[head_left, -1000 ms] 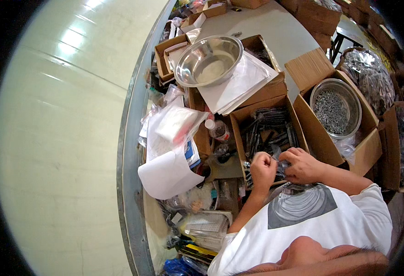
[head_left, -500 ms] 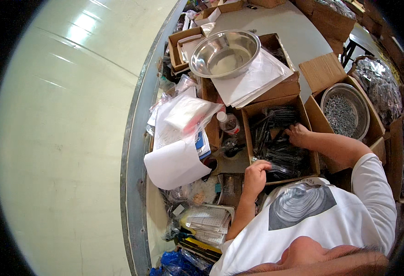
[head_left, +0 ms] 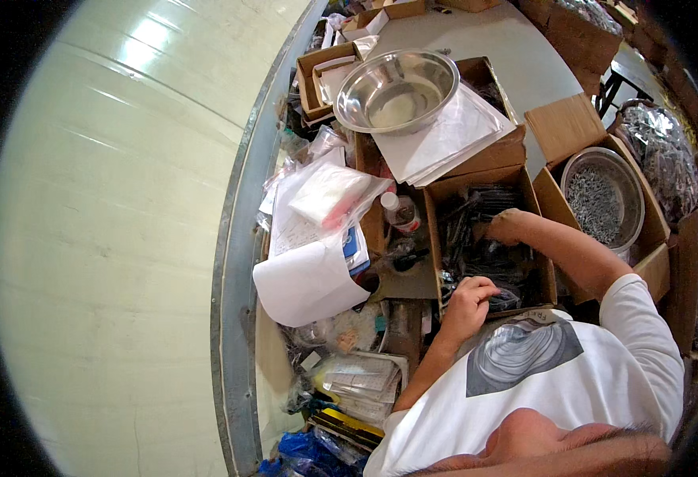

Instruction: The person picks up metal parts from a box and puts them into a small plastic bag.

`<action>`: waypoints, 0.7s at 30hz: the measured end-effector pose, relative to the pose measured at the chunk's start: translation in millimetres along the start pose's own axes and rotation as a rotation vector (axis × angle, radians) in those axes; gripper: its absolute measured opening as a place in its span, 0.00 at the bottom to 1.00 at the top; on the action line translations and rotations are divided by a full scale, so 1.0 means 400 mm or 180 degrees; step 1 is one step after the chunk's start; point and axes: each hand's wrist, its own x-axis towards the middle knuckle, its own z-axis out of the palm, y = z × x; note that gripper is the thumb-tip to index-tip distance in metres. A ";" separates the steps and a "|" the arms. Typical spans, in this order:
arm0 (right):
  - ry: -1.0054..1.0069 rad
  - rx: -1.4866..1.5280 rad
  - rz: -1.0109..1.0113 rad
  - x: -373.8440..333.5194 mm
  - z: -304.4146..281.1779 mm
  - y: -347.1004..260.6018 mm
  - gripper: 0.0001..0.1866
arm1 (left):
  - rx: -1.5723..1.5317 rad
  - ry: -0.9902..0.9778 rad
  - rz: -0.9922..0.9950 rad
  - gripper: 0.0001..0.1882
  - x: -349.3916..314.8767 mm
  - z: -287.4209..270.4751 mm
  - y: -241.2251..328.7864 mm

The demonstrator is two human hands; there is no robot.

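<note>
An open cardboard box (head_left: 554,288) stands in front of me, filled with thin black strip-like pieces (head_left: 496,196), some of which look wrapped in clear plastic. My right hand (head_left: 505,226) reaches into its middle, with the fingers bent down among the black pieces and hidden from sight. At the box's near left edge my left hand (head_left: 469,306) is closed, thumb and fingers together. Something shiny, like clear plastic, shows by its fingertips, but I cannot make out what it is.
Right of the box, a metal bowl of small screws (head_left: 603,195) sits in another carton. Behind, a large steel basin (head_left: 396,91) rests on white paper sheets (head_left: 444,135). To the left are a capped bottle (head_left: 400,213), a plastic bag (head_left: 329,196) and a curled sheet (head_left: 309,290).
My left hand has moved right, further over the box's near edge. My right hand has shifted slightly left and deeper among the black pieces. The whole view has shifted a little.
</note>
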 end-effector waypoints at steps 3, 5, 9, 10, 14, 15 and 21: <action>-0.0633 -0.0124 -0.0425 -0.024 -0.035 -0.006 0.16 | 0.0029 -0.0054 -0.0099 0.13 -0.009 0.004 -0.010; -0.0460 0.0027 -0.0892 0.009 0.031 0.023 0.13 | 0.0045 -0.0113 -0.0032 0.14 0.000 0.011 -0.014; 0.0602 -0.0109 0.0363 -0.001 -0.023 -0.011 0.09 | -0.0012 -0.0125 0.0017 0.14 0.005 0.014 -0.008; 0.0706 -0.0092 0.0345 0.028 0.002 -0.008 0.09 | -0.0040 -0.0123 0.0030 0.14 0.009 0.016 -0.001; 0.1144 -0.0041 0.0165 0.089 0.073 -0.045 0.09 | -0.0017 -0.0038 0.0036 0.13 0.009 0.016 -0.006; 0.1114 -0.0060 0.0070 0.092 0.083 -0.050 0.09 | -0.0040 -0.0013 0.0021 0.13 0.008 0.014 -0.003; 0.1797 0.0687 -0.0004 0.031 0.065 -0.019 0.08 | -0.0210 0.0129 -0.0213 0.13 -0.004 0.016 -0.021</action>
